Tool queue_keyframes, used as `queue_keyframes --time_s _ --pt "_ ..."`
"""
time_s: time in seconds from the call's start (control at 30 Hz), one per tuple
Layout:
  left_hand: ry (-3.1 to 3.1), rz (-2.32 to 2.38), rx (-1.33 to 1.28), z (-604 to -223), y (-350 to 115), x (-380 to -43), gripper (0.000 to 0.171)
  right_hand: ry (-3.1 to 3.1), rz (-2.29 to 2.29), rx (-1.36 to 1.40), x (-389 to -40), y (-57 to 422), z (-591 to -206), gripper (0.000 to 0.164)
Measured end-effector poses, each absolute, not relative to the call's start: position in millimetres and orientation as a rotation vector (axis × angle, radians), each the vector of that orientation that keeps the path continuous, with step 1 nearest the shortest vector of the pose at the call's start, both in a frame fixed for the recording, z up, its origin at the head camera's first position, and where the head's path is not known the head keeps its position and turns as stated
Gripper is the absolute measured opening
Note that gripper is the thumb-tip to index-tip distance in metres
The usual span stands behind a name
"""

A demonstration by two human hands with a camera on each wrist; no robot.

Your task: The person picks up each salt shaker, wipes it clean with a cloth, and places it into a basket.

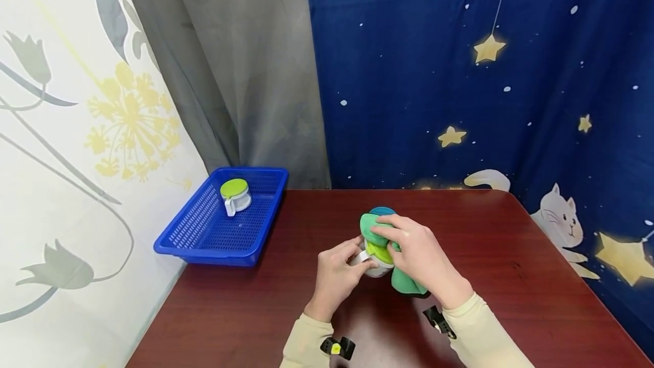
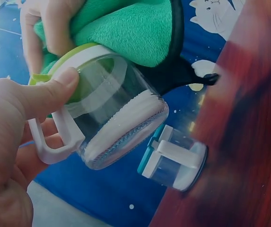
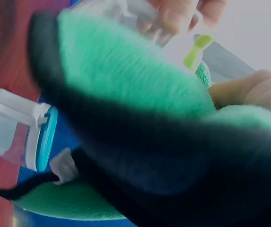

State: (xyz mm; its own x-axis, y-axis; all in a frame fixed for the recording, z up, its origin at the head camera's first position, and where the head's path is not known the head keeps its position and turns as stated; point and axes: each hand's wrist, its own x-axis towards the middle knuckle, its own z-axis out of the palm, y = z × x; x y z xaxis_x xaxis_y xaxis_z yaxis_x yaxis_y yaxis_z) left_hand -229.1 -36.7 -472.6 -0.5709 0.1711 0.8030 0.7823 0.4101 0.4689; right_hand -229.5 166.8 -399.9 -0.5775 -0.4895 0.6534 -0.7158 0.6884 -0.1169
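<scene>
Near the middle of the table, my left hand [image 1: 334, 274] grips a clear seasoning jar [image 2: 126, 113] by its white handle and rim, thumb near the lid. White powder or grains fill its lower part, and the jar is tilted in the left wrist view. Its lime-green lid [image 1: 379, 252] is partly covered. A green cloth [image 3: 130, 66] with a dark border is bunched in my right hand [image 1: 426, 254], which holds it against the lid; one end hangs down. Just behind stands a similar jar with a teal lid [image 2: 175, 158], mostly hidden in the head view.
At the table's left is a blue plastic basket [image 1: 212, 256] with another green-lidded jar [image 1: 236, 193] inside. The dark red table [image 1: 245, 317] ends at a grey curtain [image 1: 255, 72] and a blue starry curtain [image 1: 409, 101]; a flowered white one hangs on the left.
</scene>
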Motion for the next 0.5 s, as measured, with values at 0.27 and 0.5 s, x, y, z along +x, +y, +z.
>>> queue_keyframes --time_s 0.27,0.5 --pt "-1.947 -1.210 -0.738 -468.5 -44.6 -231.1 0.028 -2.394 0.615 0.777 -230.8 179.9 -403.8 0.043" --pt "-1.914 -1.350 -0.574 -468.0 -49.3 -233.8 0.028 -2.310 0.684 0.788 -228.2 179.0 -406.4 0.042"
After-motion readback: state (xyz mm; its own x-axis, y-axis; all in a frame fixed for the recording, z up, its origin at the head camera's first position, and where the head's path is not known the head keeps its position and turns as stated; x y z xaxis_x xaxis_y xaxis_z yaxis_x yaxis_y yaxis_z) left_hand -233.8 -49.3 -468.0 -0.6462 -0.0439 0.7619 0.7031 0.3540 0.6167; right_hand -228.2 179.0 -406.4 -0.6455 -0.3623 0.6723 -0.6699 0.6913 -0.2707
